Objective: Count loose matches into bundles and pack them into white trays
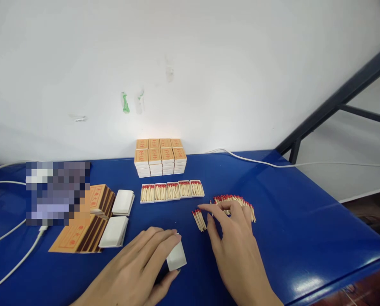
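My left hand [145,259] grips a small white matchbox tray [177,256] by its edges, fingers at the far end and thumb at the near end. To the right, my right hand [232,238] hovers low over the table with index finger and thumb apart. Its index fingertip is beside a small bunch of red-tipped matches [200,221]. A larger heap of loose matches [232,199] lies under and behind the fingers, partly hidden by them. Further back, several trays filled with matches [173,191] stand side by side in a row.
Finished-looking matchboxes [160,156] are stacked against the wall. At left are flat orange matchbox sleeves [78,231], two piles of white trays [115,231] and a pixelated object [58,191] with a white cable [20,261]. Another cable [250,160] crosses the blue table [292,221].
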`<state>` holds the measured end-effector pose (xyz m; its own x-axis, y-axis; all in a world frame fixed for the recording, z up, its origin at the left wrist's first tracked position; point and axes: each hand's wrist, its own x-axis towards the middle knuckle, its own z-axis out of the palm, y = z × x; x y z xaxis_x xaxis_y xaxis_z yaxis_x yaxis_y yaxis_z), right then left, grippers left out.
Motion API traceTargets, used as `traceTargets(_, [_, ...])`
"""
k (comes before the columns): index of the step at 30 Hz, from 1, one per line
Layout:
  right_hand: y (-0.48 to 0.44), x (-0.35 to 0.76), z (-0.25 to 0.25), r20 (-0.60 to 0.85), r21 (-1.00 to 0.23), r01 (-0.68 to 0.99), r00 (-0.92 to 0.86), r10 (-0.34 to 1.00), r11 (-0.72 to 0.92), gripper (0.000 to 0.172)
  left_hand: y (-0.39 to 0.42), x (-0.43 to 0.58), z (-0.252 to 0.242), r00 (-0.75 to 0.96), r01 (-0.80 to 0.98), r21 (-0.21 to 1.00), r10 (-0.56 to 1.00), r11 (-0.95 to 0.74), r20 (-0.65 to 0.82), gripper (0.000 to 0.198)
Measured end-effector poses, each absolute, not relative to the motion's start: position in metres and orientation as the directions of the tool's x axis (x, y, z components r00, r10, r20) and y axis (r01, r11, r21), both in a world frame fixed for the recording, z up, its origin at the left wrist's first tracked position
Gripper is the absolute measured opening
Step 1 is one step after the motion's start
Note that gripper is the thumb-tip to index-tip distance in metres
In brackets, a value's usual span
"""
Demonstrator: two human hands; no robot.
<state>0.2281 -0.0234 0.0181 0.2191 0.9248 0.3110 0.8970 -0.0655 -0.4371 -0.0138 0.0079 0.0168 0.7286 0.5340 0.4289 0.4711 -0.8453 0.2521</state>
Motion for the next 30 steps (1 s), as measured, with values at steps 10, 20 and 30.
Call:
traceTargets(10, [-0.0218,0.229,0.0208,0.299,-0.433,0.901,0.162,0.94,-0.018,0.036,0.0089,-0.0124,0.0183,0.723,0.473,0.23,0.524,-0.85,0.45,0.035])
traceTargets(20, [-0.0207,0.2274,0.024,0.242,-0.451,0.892,0.112,0.964,0.01,0.041,0.0082,-0.0105,0.0187,0.745,0.476,0.182,0.504,-0.861,0.437,0.035])
traceTargets(30, [-0.0225,0.2312,0.0218,0.301,-0.454,0.89,0.115,0.947,0.036,0.039,0.0068,-0.0109,0.0204,0.741,0.478,0.175,0.502,-0.861,0.445,0.035])
